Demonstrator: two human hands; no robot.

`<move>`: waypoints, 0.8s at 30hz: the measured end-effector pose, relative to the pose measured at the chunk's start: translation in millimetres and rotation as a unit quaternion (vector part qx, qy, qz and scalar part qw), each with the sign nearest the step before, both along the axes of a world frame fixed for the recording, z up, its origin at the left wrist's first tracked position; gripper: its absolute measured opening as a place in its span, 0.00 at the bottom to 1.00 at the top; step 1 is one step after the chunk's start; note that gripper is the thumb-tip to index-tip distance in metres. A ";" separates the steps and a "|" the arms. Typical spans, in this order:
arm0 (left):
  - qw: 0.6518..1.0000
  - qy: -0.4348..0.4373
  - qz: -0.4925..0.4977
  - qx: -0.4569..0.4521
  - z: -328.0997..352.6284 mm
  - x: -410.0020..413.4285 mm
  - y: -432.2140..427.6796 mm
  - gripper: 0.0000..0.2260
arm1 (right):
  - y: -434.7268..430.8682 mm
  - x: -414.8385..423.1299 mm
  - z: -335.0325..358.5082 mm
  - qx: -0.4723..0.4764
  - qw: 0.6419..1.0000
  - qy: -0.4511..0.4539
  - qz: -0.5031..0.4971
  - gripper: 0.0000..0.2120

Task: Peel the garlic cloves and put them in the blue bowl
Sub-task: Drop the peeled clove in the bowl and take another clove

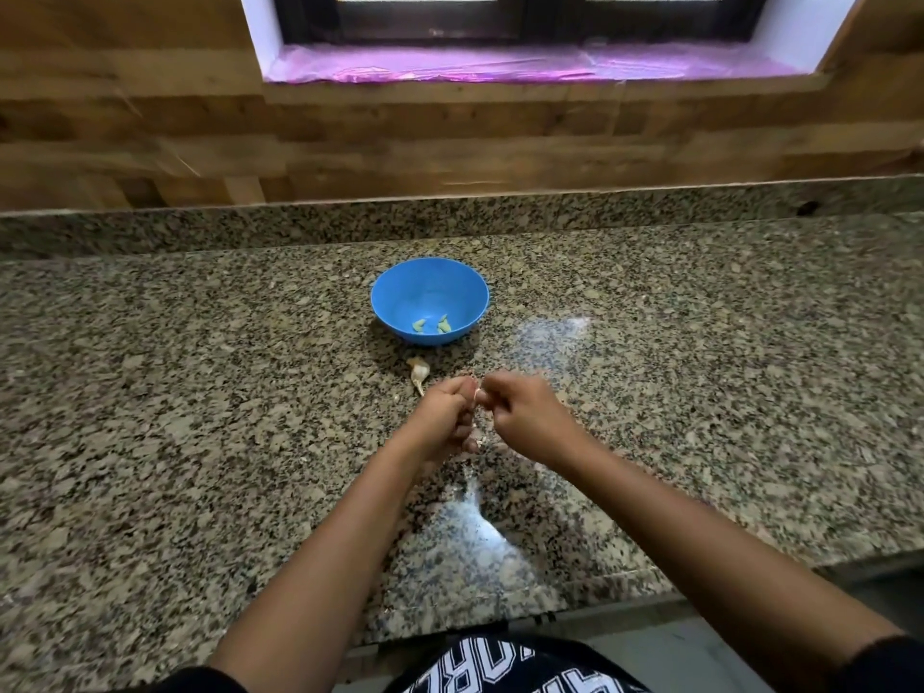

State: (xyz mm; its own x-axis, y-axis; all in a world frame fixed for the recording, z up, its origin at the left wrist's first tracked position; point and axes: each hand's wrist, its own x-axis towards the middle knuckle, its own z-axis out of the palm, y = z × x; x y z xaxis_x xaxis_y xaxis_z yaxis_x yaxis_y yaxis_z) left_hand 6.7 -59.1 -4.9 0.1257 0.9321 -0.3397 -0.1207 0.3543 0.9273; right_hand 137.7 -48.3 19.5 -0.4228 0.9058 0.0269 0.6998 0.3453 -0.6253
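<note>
A blue bowl (429, 280) stands on the granite counter and holds three peeled garlic cloves (432, 324) near its front wall. A piece of garlic with its stem (419, 372) lies on the counter just in front of the bowl. My left hand (447, 417) and my right hand (525, 417) meet a little nearer to me, fingers curled. Between their fingertips they pinch a small garlic clove (479, 393), mostly hidden by the fingers. Small bits of pale skin (480, 442) lie on the counter under the hands.
The speckled granite counter (200, 392) stretches wide to both sides, with a raised granite lip and a wooden wall (450, 142) behind it. A window sill covered in pink film (500, 65) runs above. The counter's front edge (500, 617) is close to my body.
</note>
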 end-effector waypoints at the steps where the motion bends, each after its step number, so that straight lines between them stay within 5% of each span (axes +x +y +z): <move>1: 0.999 -0.026 -0.008 -0.030 1.5 -0.7 -0.5 0.13 | -0.8 1.0 -4.0 0.056 0.997 -0.036 0.026 0.06; 2: 0.999 -0.022 -0.010 -0.037 1.8 -0.4 -0.4 0.13 | -1.3 1.6 -8.7 0.072 0.996 -0.036 0.035 0.06; 4: 0.999 0.038 0.008 0.009 0.8 3.3 -2.5 0.12 | -1.9 -0.4 -8.3 -0.044 0.994 0.100 -0.028 0.07; 6: 0.993 0.081 0.030 0.078 -2.0 6.5 -4.4 0.11 | -2.2 -5.2 -3.9 -0.241 0.928 0.265 -0.104 0.12; 8: 0.987 0.107 0.036 0.112 -2.7 7.3 -5.1 0.11 | -3.3 -6.9 -0.3 -0.341 0.870 0.336 -0.119 0.14; 10: 0.986 0.127 0.030 0.103 0.5 6.5 -3.0 0.11 | -4.2 -5.6 -1.4 -0.278 0.908 0.297 -0.097 0.13; 12: 0.993 0.101 0.018 0.050 5.6 4.2 0.1 0.13 | -3.3 -0.6 -8.1 -0.093 0.979 0.175 -0.051 0.09; 14: 0.999 0.036 -0.004 -0.030 11.1 2.1 0.3 0.14 | 0.1 6.3 -14.8 0.072 0.996 0.060 0.013 0.07; 16: 0.997 0.020 -0.020 -0.066 12.5 1.7 -0.7 0.14 | 3.5 9.7 -21.6 0.130 0.990 0.023 0.056 0.08; 17: 0.998 0.031 -0.015 -0.055 10.6 3.4 -1.8 0.14 | 3.5 8.7 -22.8 0.102 0.993 0.036 0.048 0.08; 19: 0.997 0.076 0.014 0.013 2.7 6.8 -4.6 0.12 | 1.2 3.5 -16.1 -0.099 0.978 0.182 -0.038 0.09; 21: 0.986 0.138 0.022 0.090 -5.6 6.1 -5.8 0.10 | -1.8 -2.9 -10.5 -0.309 0.887 0.328 -0.102 0.12; 23: 0.976 0.178 0.021 0.121 -12.0 2.1 -5.1 0.10 | -2.5 -6.0 -9.3 -0.382 0.838 0.373 -0.115 0.13; 24: 0.976 0.182 0.032 0.116 -12.9 1.1 -3.8 0.11 | -2.4 -7.2 -10.5 -0.368 0.847 0.366 -0.112 0.13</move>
